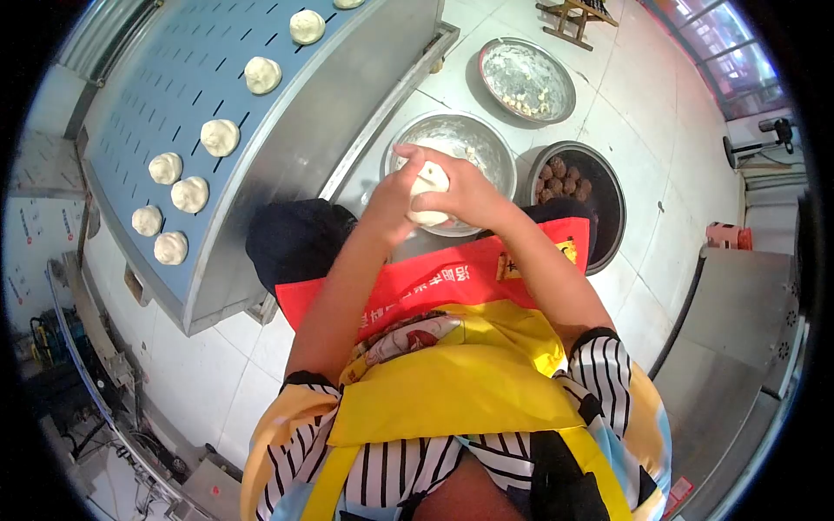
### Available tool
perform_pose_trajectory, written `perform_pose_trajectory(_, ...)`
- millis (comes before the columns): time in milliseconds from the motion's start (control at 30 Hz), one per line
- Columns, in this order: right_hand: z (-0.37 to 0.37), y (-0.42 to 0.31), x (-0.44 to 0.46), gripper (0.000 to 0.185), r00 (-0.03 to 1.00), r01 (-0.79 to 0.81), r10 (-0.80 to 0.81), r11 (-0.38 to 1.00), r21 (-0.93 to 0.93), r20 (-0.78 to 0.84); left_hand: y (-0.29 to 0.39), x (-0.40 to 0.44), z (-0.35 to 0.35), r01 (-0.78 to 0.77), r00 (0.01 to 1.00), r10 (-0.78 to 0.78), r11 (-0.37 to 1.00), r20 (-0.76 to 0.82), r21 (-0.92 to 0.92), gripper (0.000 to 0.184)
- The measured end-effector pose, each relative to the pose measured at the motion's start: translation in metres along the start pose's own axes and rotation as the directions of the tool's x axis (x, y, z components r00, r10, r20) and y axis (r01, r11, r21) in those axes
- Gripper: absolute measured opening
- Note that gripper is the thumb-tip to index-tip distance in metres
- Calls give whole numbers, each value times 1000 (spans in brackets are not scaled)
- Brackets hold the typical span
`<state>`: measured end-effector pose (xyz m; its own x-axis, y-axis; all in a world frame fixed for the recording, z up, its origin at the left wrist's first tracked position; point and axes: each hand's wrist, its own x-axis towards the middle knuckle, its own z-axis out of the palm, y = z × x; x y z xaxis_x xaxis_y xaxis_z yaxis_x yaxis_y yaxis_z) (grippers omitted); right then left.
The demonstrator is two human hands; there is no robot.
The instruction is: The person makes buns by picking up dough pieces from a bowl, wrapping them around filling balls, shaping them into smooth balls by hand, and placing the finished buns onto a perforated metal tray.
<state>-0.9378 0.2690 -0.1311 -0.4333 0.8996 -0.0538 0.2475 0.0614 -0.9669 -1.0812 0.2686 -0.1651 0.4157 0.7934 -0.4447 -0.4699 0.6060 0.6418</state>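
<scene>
A pale, soft lump of dough [430, 181] is held between both hands, above a metal bowl [497, 149] with floury smears inside. My left hand [391, 201] cups the dough from the left, its fingers largely hidden behind it. From the right, my right hand [473, 187] curls around the dough, with the thumb across its near side. Right of my knee, a dark basin [608, 195] contains several brown balls [565, 180]. Several shaped dough buns [220, 137] sit on a blue slotted tray [113, 161] to my left.
Farther out on the tiled floor is a second metal bowl [556, 74] with dough scraps. The tray's steel side [287, 148] runs close along my left. A small wooden stool [571, 22] stands at the far end. A steel cabinet [738, 304] lies to the right.
</scene>
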Motion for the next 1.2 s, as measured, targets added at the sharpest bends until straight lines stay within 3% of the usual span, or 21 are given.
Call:
perform_pose_trajectory(67, -1, 3, 2, 45, 999, -26, 27, 999, -20, 31, 8, -9, 2, 54, 996, -58, 996, 65, 68, 52)
perform_pose_trajectory(133, 0, 11, 8, 52, 998, -33, 24, 984, -173, -56, -5, -2, 7, -74, 997, 74, 994, -2, -77, 52)
perform_pose_trajectory(167, 7, 11, 6, 52, 960, 112, -197, 920, -376, -198, -7, 0, 11, -134, 991, 132, 982, -24, -133, 52)
perform_pose_trajectory(200, 8, 10, 6, 48, 969, 135, -179, 961, -243, -168, -8, 0, 12, -187, 982, 181, 964, -50, -188, 52)
perform_pose_trajectory(267, 5, 3, 3, 43, 984, 149, -145, 988, 34, -106, 3, -9, 10, -71, 996, 70, 997, -64, -14, 53)
perform_pose_trajectory(333, 0, 1, 0, 43, 1000, -27, 27, 999, -22, 14, 12, -16, 12, 8, 1000, -6, 995, -14, 98, 54)
perform_pose_trajectory(433, 4, 11, 7, 48, 970, 127, -188, 931, -342, -152, -9, -4, 14, -130, 990, 121, 981, -66, -147, 54)
perform_pose_trajectory(500, 7, 13, 10, 42, 967, 205, -216, 975, -88, -136, -13, -1, 10, -162, 985, 146, 966, -93, -200, 53)
perform_pose_trajectory(533, 7, 14, 9, 40, 965, 233, -226, 971, 43, -132, -11, -3, 3, -138, 990, 138, 990, -7, -28, 54)
perform_pose_trajectory(567, 1, 8, 4, 36, 991, 134, -133, 990, 37, -18, -2, -10, -1, -125, 990, 115, 981, 78, 147, 55)
perform_pose_trajectory(633, 0, 6, 5, 38, 1000, 25, -27, 996, -84, -14, 7, -14, 8, 76, 997, -76, 997, 31, 16, 57)
perform_pose_trajectory(667, -1, 6, 6, 39, 1000, -26, 23, 989, -145, -17, -2, -10, 10, 4, 1000, -4, 998, -3, -61, 57)
perform_pose_trajectory(700, 3, 12, 8, 40, 978, 104, -165, 914, -393, -125, -13, -5, 9, -72, 997, 66, 988, -44, -135, 57)
perform_pose_trajectory(767, 5, 12, 14, 40, 955, 198, -246, 946, -258, -168, -16, -3, 15, -178, 983, 159, 950, -91, -256, 56)
perform_pose_trajectory(800, 7, 10, 13, 40, 942, 237, -273, 954, -186, -196, -14, -3, 9, -132, 991, 125, 976, -51, -172, 56)
perform_pose_trajectory(867, -3, -3, 8, 39, 995, 101, -101, 993, -59, -4, -7, -3, -6, -49, 999, 49, 999, 24, 6, 56)
perform_pose_trajectory(900, -7, -8, 6, 39, 995, 23, -22, 1000, -8, 99, -7, -4, -5, -28, 999, 29, 999, 30, -15, 56)
perform_pose_trajectory(1000, -1, 9, 11, 41, 985, 101, -151, 896, -432, -83, -9, -7, 5, -60, 998, 62, 990, 10, -130, 55)
perform_pose_trajectory(1067, 2, 10, 16, 43, 965, 218, -253, 923, -317, -72, -17, 1, 13, -205, 979, 193, 941, -73, -268, 54)
perform_pose_trajectory(1133, 4, 5, 16, 42, 944, 300, -314, 944, -135, -96, -11, 1, 2, -127, 992, 127, 981, -12, -149, 53)
perform_pose_trajectory(1200, -3, -3, 10, 41, 990, 139, -138, 976, -165, 18, 2, -7, -8, 2, 992, -6, 999, 123, 34, 55)
